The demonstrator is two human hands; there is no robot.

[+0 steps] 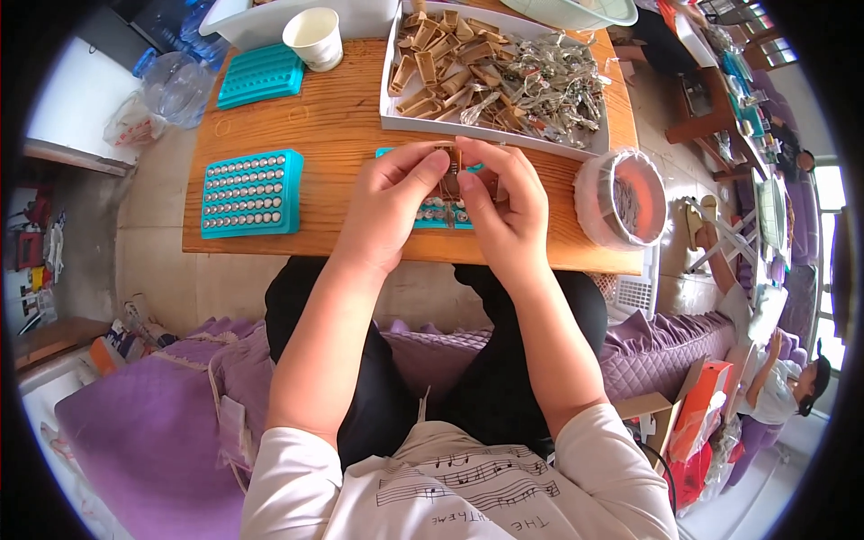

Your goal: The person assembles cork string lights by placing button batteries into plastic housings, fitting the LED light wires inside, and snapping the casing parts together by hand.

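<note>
Above the front of the wooden table, my left hand (385, 202) and my right hand (511, 207) meet with their fingertips pinched. Between them is a small brown piece with thin wires (454, 166), partly covered by my fingers. The wires hang down below it. Under my hands lies a teal tray (382, 152) holding small silver round pieces, mostly hidden by the hands. To the left sits another teal tray (294, 200), filled with rows of silver round pieces.
A white box (389, 106) at the back holds brown trough-shaped pieces and tangled wires. Right of my hands stands a plastic-lined tub (594, 200) with thin metallic bits inside. A paper cup (315, 43) and a third teal tray (261, 76) are at the back left.
</note>
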